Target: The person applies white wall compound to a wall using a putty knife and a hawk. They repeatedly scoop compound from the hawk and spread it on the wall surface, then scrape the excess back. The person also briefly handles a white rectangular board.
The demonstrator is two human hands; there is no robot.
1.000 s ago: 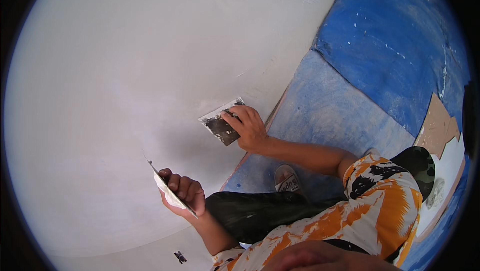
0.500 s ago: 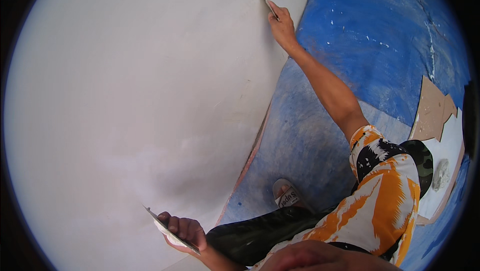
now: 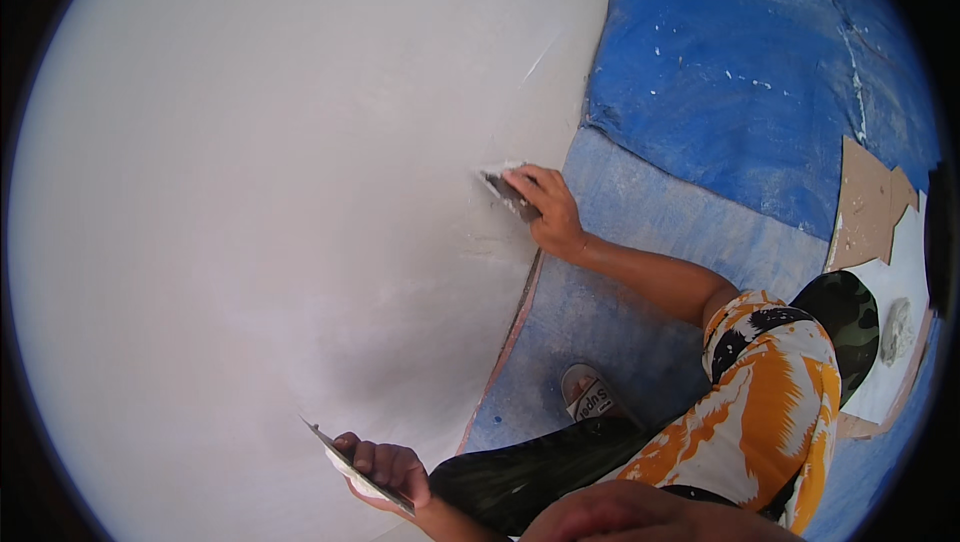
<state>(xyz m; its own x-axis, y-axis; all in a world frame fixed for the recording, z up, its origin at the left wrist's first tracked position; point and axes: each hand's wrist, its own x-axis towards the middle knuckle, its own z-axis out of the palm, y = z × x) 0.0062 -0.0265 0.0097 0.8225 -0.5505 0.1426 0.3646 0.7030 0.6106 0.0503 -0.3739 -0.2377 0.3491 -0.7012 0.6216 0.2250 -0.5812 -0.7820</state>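
My right hand (image 3: 552,210) is closed round a putty knife (image 3: 510,194) whose blade rests flat against the white wall (image 3: 260,172). White filler clings along the blade's edges. Lower down, my left hand (image 3: 388,472) grips a second, wider putty knife (image 3: 333,447), seen nearly edge-on. A lump of white filler (image 3: 365,483) sits on the underside of this blade, away from the fingers. Just below my right hand's knife, faint rough streaks (image 3: 485,238) mark the wall.
A blue sheet (image 3: 710,52) spattered with white covers the floor beside the wall. My sandalled foot (image 3: 588,392) stands near the wall's bottom edge. On the right lie torn brown cardboard pieces (image 3: 865,197) and a white board (image 3: 880,382) with a greyish lump (image 3: 897,332) on it.
My right hand has swept down the wall toward me, its putty knife turning from edge-on to flat. A thin pale line shows higher on the wall. My left hand has barely shifted.
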